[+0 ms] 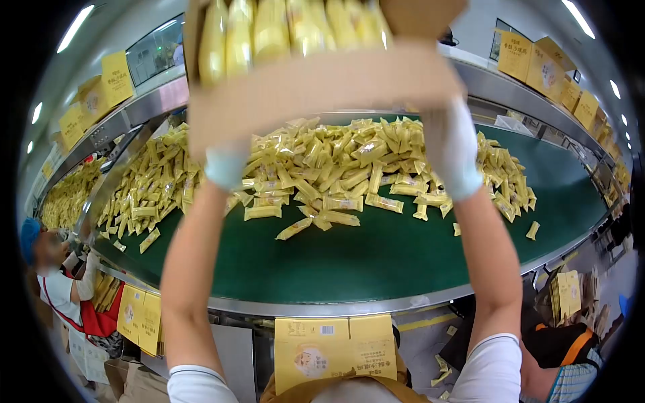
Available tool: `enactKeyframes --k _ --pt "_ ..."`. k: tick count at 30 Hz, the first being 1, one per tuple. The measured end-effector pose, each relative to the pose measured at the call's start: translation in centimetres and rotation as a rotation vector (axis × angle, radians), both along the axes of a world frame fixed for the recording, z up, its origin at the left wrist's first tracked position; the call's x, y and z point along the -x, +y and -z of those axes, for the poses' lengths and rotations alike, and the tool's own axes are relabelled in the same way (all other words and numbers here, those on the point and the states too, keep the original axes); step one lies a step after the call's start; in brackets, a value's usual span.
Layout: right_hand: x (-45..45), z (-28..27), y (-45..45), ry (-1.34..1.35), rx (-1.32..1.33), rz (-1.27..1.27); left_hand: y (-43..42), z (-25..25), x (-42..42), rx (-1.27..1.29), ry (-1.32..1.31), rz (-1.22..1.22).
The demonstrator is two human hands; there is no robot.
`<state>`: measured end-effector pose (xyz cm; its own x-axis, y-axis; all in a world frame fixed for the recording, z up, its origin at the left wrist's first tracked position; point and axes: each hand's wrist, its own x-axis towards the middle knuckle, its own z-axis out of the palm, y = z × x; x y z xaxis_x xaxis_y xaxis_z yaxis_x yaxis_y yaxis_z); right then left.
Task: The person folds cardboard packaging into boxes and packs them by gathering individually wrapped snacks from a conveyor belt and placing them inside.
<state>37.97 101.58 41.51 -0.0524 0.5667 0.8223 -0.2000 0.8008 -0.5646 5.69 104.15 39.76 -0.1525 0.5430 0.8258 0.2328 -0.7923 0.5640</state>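
Cardboard box (322, 94), plain brown (yellow packets (271, 30) inside), is clasped by left hand (227, 163) and right hand (457, 151).

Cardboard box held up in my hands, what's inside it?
Yellow wrapped packets show side by side inside the box; its cardboard hides whatever lies lower down.

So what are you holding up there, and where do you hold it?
My left hand and right hand hold a cardboard box of yellow packets, near its lower left and right ends. The fingertips are hidden.
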Motion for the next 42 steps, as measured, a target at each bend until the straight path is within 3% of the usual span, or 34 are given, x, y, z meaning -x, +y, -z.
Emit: enactKeyframes --k 1,2,4,7,10,11,14,15,16,18,19,22,25,26,28,29,33,34,36,42 --pt "0.3 -2.0 3.1 -0.099 -0.149 0.139 1.9 -3.0 0.1 -0.042 -0.008 0.005" --pt "1.5 -3.8 5.8 0.04 -0.14 -0.009 3.5 -5.4 0.1 -0.047 -0.006 0.02" --pt "2.8 -8.1 9.1 -0.068 -0.186 -0.002 6.3 -8.7 0.0 0.027 0.054 0.058" --pt "3.8 -9.5 13.6 -0.201 -0.126 0.135 9.0 -9.4 -0.6 0.201 0.098 -0.081" --pt "3.8 -6.8 16.3 -0.585 -0.243 0.847 11.5 -7.9 0.5 0.173 0.309 -0.286" --pt "3.8 -5.7 16.5 -0.602 -0.398 0.947 11.2 -7.3 0.3 0.113 0.341 -0.414" --pt "3.2 -3.8 14.2 -0.648 -0.478 0.833 12.5 -3.3 0.6 -0.099 0.299 -0.31" --pt "2.5 -1.3 14.6 -0.597 -0.567 0.868 11.8 -0.4 0.3 -0.284 0.389 -0.413" --pt "1.4 2.1 15.3 -0.544 -0.656 0.905 11.1 3.0 -0.1 -0.337 0.364 -0.307" --pt "-0.3 9.1 16.7 -0.552 -0.781 0.888 10.8 11.2 0.9 -0.185 0.519 -0.29" --pt "-1.5 13.8 17.2 -0.724 -0.487 0.87 11.4 16.3 2.6 0.177 0.638 -0.288" --pt "-4.3 25.0 18.3 -1.089 0.261 0.924 14.1 29.9 5.8 0.77 0.604 -0.36" --pt "-7.8 31.3 21.6 -1.181 0.752 0.983 15.0 31.0 5.3 0.939 0.846 -0.627" --pt "-11.2 35.8 25.2 -1.097 0.847 0.829 15.8 30.5 4.5 0.978 0.898 -0.674" --pt "-10.7 37.3 26.2 -1.251 0.916 0.94 18.4 32.4 4.9 0.949 0.939 -0.746" --pt "-8.2 35.2 25.0 -1.332 0.987 0.975 18.7 31.4 4.3 1.062 0.946 -0.708" --pt "-4.2 36.3 27.7 -1.378 0.998 0.908 20.0 30.7 1.4 1.211 1.049 -0.684" --pt "-3.5 36.6 27.8 -1.314 0.979 0.896 20.5 29.3 0.2 1.325 1.131 -0.479" --pt "-2.4 35.4 27.5 -1.39 1.035 0.798 21.3 32.8 -1.6 1.071 0.987 -0.406" --pt "3.7 35.7 22.2 -1.331 0.734 0.696 19.6 36.3 -2.8 0.806 1.054 -0.261"
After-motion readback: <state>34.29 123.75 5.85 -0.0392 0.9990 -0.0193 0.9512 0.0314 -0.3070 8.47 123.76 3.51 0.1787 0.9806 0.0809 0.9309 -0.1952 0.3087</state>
